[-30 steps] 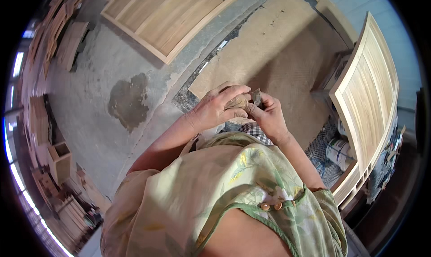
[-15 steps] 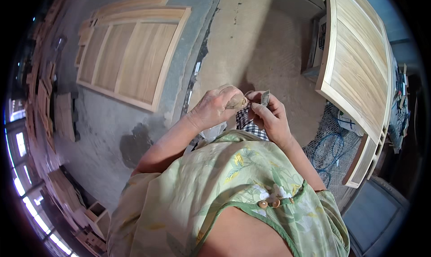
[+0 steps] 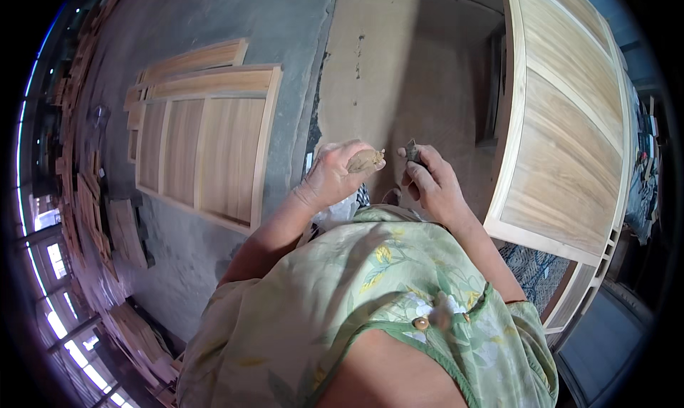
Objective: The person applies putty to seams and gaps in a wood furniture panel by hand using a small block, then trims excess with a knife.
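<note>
In front of my waist, my left hand [image 3: 329, 173] is closed around a tan, crumbly lump that looks like putty [image 3: 365, 161]. A bit of it sticks out past my fingertips. To the right, my right hand [image 3: 440, 187] pinches a small flat grey blade, seemingly a scraper [image 3: 412, 151], between thumb and fingers. The blade points up and away from me. A narrow gap separates the two hands. Close to my right hand, on its right, stands a framed wooden panel [image 3: 563, 144].
Another framed wooden panel [image 3: 231, 126] lies at the left on the grey floor [image 3: 189, 255], with more wood behind it. A tan sheet [image 3: 381, 66] covers the floor ahead. Netting [image 3: 531, 269] shows below the right panel. Wooden boards [image 3: 132, 233] are at the far left.
My hands were together at the putty and are now apart. The right panel now appears nearer and larger, and the left panel sits lower in view.
</note>
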Tool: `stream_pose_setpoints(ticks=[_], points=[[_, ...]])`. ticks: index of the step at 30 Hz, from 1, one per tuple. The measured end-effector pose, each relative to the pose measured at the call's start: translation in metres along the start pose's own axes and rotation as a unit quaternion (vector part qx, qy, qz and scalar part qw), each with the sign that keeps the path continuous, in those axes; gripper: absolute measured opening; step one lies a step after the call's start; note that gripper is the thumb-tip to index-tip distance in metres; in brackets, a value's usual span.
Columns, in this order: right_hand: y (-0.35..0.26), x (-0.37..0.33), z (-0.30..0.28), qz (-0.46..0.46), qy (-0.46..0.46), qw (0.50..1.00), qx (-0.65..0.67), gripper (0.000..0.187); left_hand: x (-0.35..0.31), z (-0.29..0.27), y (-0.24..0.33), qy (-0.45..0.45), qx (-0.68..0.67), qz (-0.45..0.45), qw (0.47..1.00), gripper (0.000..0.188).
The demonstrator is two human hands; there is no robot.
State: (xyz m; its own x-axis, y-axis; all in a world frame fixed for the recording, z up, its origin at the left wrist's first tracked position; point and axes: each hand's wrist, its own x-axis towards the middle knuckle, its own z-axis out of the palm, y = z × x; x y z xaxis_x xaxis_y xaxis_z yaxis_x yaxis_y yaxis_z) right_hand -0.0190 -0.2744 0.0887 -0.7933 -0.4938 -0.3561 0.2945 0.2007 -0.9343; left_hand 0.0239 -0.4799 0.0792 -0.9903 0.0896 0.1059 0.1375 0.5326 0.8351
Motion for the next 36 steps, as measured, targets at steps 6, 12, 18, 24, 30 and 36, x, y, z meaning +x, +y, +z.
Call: stream_pose_setpoints(ticks=[6, 12, 18, 24, 30, 36], points=[[-0.051, 0.083, -0.019, 0.014, 0.016, 1.0, 0.009, 0.019, 0.107, -0.026, -0.041, -0.013, -0.024, 0.044, 0.999, 0.023], [-0.087, 0.167, -0.033, 0.031, 0.064, 0.997, 0.005, 0.019, 0.211, -0.054, -0.072, -0.069, -0.004, 0.124, 0.99, 0.028], [-0.103, 0.237, -0.061, 0.06, 0.095, 0.991, 0.067, 0.017, 0.302, -0.061, -0.095, -0.077, 0.023, 0.189, 0.979, 0.012], [-0.115, 0.304, -0.115, 0.062, 0.119, 0.987, 0.088, 0.016, 0.396, -0.05, -0.111, -0.116, 0.147, 0.228, 0.956, 0.043], [-0.134, 0.387, -0.185, 0.06, 0.102, 0.979, 0.167, 0.022, 0.504, -0.045, -0.106, -0.09, 0.266, 0.305, 0.91, 0.057], [-0.156, 0.447, -0.233, 0.078, 0.087, 0.98, 0.159, 0.027, 0.576, -0.045, -0.108, -0.078, 0.303, 0.324, 0.893, 0.051]])
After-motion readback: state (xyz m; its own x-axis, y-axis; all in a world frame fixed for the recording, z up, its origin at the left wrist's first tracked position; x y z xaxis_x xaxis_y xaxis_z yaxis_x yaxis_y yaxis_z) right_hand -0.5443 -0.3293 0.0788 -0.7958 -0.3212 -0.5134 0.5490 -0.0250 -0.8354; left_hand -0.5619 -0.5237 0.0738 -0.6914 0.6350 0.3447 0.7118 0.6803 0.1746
